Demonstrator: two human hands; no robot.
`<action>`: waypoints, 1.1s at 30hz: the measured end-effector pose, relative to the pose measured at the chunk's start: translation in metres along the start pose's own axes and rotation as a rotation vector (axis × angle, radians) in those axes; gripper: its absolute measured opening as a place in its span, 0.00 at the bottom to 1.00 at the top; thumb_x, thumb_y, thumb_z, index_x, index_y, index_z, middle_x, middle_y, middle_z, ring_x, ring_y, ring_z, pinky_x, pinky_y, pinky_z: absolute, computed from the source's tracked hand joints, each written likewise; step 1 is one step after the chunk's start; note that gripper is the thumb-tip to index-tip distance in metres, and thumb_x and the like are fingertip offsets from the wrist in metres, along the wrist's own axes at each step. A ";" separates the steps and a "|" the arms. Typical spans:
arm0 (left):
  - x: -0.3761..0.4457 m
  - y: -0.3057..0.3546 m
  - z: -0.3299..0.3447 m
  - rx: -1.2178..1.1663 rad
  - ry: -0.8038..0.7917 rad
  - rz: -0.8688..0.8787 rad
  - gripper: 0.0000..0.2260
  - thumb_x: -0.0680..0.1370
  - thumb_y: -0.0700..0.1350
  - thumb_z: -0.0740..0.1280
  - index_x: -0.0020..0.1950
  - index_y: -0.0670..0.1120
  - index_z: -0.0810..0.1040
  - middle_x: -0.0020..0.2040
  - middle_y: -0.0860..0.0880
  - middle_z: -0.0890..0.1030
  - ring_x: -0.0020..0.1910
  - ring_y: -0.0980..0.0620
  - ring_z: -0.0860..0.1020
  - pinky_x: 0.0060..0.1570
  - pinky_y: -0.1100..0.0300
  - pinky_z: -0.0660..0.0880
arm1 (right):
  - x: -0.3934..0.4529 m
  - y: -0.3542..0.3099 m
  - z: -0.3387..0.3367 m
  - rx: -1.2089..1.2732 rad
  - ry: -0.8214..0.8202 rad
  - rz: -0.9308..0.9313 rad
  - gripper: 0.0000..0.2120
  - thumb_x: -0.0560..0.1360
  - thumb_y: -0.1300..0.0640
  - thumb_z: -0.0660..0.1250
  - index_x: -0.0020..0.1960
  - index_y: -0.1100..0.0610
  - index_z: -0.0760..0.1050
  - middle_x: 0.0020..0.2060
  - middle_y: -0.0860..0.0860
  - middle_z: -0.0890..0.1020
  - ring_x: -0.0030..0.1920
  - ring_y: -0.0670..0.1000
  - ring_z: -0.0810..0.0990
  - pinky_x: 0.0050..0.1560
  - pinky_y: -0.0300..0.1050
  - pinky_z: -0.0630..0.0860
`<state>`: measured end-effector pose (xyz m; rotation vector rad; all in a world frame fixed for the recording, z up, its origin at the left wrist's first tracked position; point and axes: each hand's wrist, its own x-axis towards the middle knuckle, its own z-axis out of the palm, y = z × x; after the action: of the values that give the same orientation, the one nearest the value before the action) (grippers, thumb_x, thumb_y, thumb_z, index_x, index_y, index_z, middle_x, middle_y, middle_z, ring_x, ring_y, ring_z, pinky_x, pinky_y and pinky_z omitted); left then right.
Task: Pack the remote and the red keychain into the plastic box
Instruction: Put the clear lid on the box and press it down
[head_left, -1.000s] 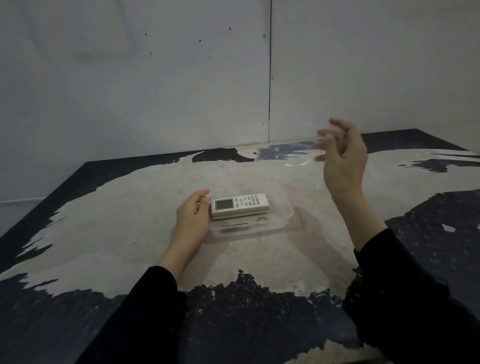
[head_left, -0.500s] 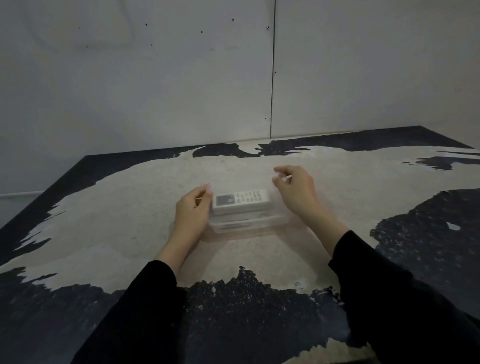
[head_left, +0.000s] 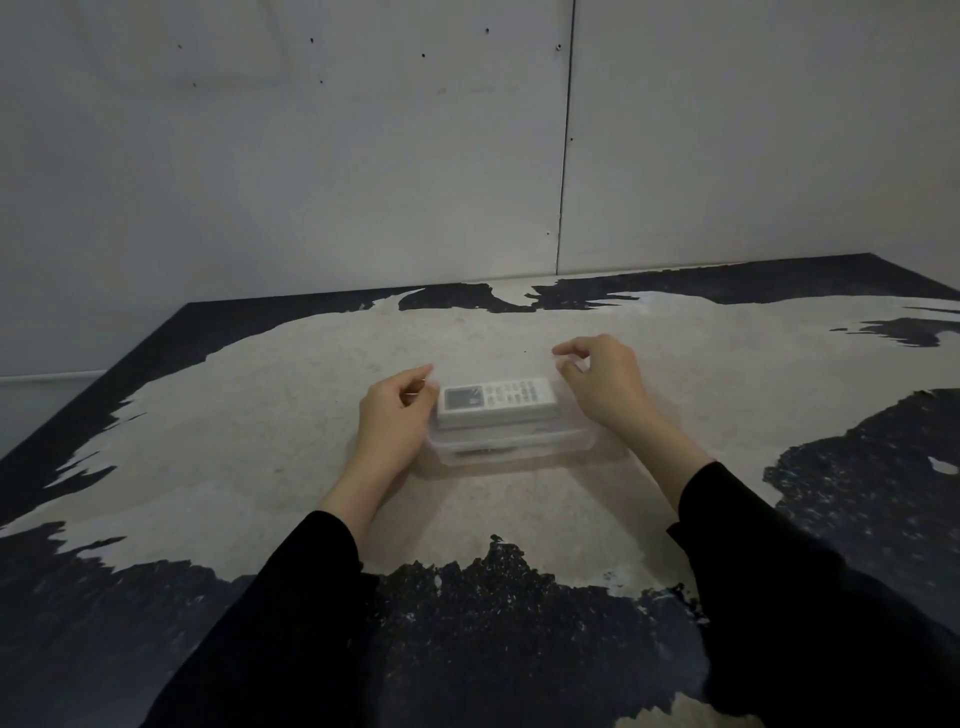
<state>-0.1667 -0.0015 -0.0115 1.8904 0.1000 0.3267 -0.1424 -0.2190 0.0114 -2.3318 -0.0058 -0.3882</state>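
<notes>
A white remote (head_left: 498, 400) with a small screen lies lengthwise in the clear plastic box (head_left: 519, 451) at the middle of the table. A transparent lid, hard to make out, appears to rest over the box and remote. My left hand (head_left: 395, 415) grips the box's left end with its fingers curled. At the right end, my right hand (head_left: 605, 384) pinches the lid's edge between thumb and fingers. A dark shape shows under the remote inside the box. I see no red keychain.
The table (head_left: 260, 441) has a worn pale top with black patches. A grey panelled wall (head_left: 363, 182) stands right behind its far edge. The table's left edge runs diagonally at the left of the view.
My right hand brought the clear lid down from mid-air onto the box and now sits at the box's right end. My left hand stayed at the left end.
</notes>
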 end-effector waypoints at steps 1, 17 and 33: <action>0.000 0.000 0.000 -0.001 0.002 -0.002 0.16 0.76 0.46 0.65 0.64 0.46 0.74 0.55 0.53 0.77 0.49 0.61 0.74 0.51 0.65 0.69 | 0.001 0.000 0.000 -0.006 -0.005 -0.005 0.12 0.77 0.59 0.62 0.57 0.57 0.80 0.58 0.57 0.81 0.60 0.56 0.77 0.59 0.43 0.70; -0.009 0.017 0.001 0.524 -0.229 0.368 0.24 0.80 0.56 0.51 0.70 0.43 0.66 0.74 0.45 0.65 0.74 0.50 0.59 0.74 0.53 0.54 | -0.001 0.004 0.003 -0.338 -0.442 -0.068 0.34 0.78 0.38 0.45 0.77 0.57 0.46 0.78 0.52 0.49 0.77 0.57 0.51 0.76 0.60 0.52; -0.008 0.019 0.003 0.847 -0.442 0.293 0.28 0.79 0.57 0.51 0.75 0.45 0.51 0.78 0.47 0.50 0.76 0.50 0.48 0.74 0.53 0.47 | -0.017 0.000 0.005 -0.432 -0.315 -0.372 0.30 0.78 0.39 0.47 0.74 0.54 0.60 0.74 0.54 0.65 0.74 0.52 0.60 0.73 0.50 0.56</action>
<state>-0.1756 -0.0122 0.0039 2.7814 -0.4012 0.0423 -0.1569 -0.2135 0.0033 -2.8017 -0.5647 -0.2096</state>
